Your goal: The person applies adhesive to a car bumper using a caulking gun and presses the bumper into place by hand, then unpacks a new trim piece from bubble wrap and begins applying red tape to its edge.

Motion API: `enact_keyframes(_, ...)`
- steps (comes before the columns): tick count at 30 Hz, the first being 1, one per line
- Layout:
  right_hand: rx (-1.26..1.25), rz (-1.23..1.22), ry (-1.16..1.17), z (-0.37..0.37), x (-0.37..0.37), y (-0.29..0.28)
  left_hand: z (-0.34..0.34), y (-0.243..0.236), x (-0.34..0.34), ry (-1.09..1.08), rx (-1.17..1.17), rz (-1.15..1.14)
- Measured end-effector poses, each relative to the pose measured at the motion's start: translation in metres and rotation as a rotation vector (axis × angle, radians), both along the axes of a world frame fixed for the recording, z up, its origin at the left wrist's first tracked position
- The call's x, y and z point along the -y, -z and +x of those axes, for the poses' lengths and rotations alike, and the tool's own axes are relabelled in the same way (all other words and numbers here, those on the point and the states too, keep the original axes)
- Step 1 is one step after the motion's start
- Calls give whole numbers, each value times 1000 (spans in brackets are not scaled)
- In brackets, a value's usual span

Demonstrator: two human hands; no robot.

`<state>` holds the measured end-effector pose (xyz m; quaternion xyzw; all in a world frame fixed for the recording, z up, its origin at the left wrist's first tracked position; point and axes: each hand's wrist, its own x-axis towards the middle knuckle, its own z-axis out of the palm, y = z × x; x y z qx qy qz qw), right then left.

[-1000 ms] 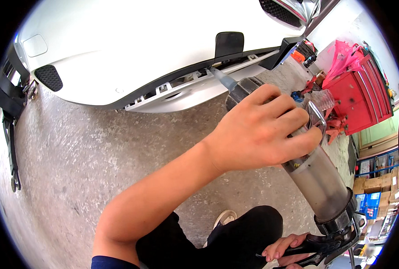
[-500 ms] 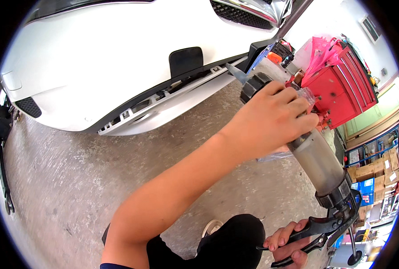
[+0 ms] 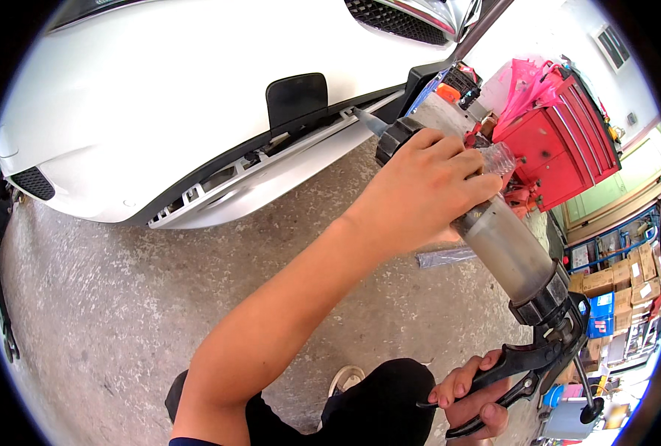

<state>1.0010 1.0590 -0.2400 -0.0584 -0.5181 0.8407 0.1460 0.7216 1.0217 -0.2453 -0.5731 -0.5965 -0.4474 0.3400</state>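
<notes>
Sealant gun (image 3: 510,241), slanting from its nozzle at upper left to its handles at lower right, gripped in both your hands. Your left hand (image 3: 427,189) curls over the forward barrel, just behind the black front collar (image 3: 397,141); your right hand (image 3: 479,405) sits at the rear, fingers partly closed around the black handles (image 3: 512,361), which stand apart. The pale nozzle (image 3: 371,123) lies near the white lower panel (image 3: 286,171); contact cannot be told. Judged by its build, the gun should be stiff and fairly heavy, its smooth barrel perhaps slippery, its tip easily bent; hold it by barrel and handles, not nozzle
</notes>
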Motion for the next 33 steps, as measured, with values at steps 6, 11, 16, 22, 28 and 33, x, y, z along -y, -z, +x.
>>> enact_keyframes(6,53,28,245,-6,10,1,0,1,1,1,22,-27)
enact_keyframes(11,87,60,255,-8,10,-2,-3,3,1,-5,27,6)
enact_keyframes(16,95,93,156,-9,7,-12,-7,4,1,-21,26,63)
enact_keyframes(22,117,123,80,-9,6,-21,-7,4,-2,-19,50,139)
enact_keyframes(28,173,169,299,-14,16,-22,-8,5,-2,-28,48,126)
enact_keyframes(33,187,218,340,-17,22,-26,-8,4,1,-40,52,92)
